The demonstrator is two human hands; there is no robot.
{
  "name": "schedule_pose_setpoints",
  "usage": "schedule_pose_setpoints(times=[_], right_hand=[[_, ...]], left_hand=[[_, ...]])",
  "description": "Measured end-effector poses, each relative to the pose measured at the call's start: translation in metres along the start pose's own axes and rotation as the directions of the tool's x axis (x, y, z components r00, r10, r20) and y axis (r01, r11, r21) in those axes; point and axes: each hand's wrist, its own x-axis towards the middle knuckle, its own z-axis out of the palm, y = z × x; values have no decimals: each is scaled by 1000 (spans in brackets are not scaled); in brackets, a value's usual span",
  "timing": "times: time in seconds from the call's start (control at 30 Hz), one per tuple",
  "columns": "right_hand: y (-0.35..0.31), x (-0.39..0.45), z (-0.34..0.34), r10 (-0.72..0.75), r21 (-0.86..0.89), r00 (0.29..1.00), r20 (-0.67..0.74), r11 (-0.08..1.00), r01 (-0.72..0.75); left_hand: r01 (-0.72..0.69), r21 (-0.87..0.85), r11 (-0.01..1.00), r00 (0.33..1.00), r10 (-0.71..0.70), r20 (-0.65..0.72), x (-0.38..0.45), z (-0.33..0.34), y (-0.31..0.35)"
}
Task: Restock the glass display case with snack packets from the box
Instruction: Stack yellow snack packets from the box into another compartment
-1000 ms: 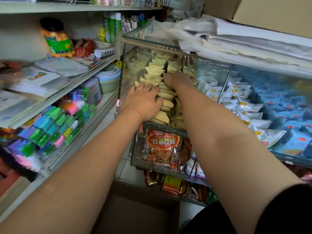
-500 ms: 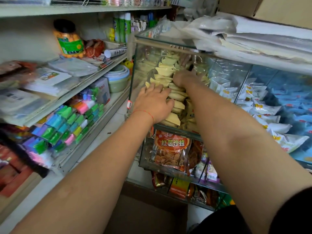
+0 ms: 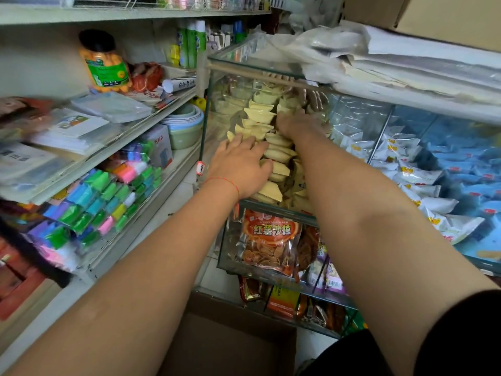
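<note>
Orange pkt (image 3: 271, 240), "红薯沙拉", "HONGSHUSHALA"

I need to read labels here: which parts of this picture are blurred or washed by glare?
Head view: left shelf goods smear with motion blur; glass display case reflects, hazing the white and blue packets at right; orange bag label reads sharply; edges bow from the wide lens.

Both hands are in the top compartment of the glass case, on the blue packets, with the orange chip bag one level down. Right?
Not quite. The head view shows the left hand and right hand on the pale yellow packets; the blue packets lie further right. The orange chip bag is indeed one level down in the glass case.
</note>
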Motion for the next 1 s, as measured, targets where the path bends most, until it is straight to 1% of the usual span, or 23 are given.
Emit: schedule_pose_setpoints(times=[0.1,0.17,0.2,0.23,0.27,0.3,0.33,0.37,0.4,0.43,0.47,0.5,0.53,0.6,0.7,0.77,0.8,0.83,0.87,0.93,1.0], right_hand=[[1,5,-3,26,-33,999,37,999,-24],[-3,4,-5,14,-7,1000,-16,1000,-14],[-8,4,-7,-19,18,997,-80,1000,21],[-13,2,-9,-88,25,984,-153,995,93],[-20,-1,-11,-194,6,961,-196,980,199],[-27,-5,-12,-317,-16,930,-185,947,320],[-34,-10,-11,-432,-7,894,-119,901,435],[-39,-14,-8,-512,23,859,-8,858,512],[-42,-16,-3,-548,36,831,97,836,547],[-43,-14,2,-550,8,818,169,831,557],[-44,-12,5,-533,-43,824,193,834,550],[-44,-11,7,-509,-86,842,177,845,528],[-45,-9,7,-489,-99,861,138,859,503],[-47,-12,5,-492,-45,871,15,869,492],[-49,-21,1,-532,63,827,-182,833,550],[-43,-23,-3,-497,63,819,-287,843,534],[-41,-23,-5,-479,49,819,-315,854,518],[-38,-24,-7,-471,43,823,-318,860,509],[-36,-26,-8,-471,54,832,-291,861,506],[-33,-30,-6,-473,91,857,-205,863,498],[-32,-35,-3,-476,120,866,-155,861,494]], left_hand=[[2,-1,1000,1000,-2,-1,0,0,0],[3,-1,1000,1000,-3,-3,0,0,1],[3,-1,1000,1000,-3,-3,0,0,1],[2,-2,1000,1000,-2,-3,0,0,1],[0,-4,1000,1000,0,-5,0,0,1],[-4,-7,1000,1000,4,-11,1,0,0],[-8,-9,1000,1000,8,-20,0,0,0],[-13,-12,1000,999,12,-32,0,-1,0],[-17,-19,1000,999,16,-42,-1,-1,0],[-21,-31,999,999,20,-49,-2,-1,0],[-25,-43,999,998,23,-56,-3,-1,0],[-29,-56,998,997,25,-69,-4,-1,1],[-33,-72,997,996,26,-87,-5,-1,1],[-36,-94,995,990,23,-142,-8,-2,1],[-29,-93,995,968,5,-251,-11,-6,2],[-10,-97,995,957,-18,-289,-12,-7,3],[0,-97,995,956,-28,-293,-12,-6,4],[8,-91,996,957,-34,-286,-12,-6,4],[15,-81,997,961,-37,-273,-12,-5,4],[21,-68,997,968,-37,-250,-11,-4,4],[19,-63,998,970,-34,-242,-10,-3,4]])
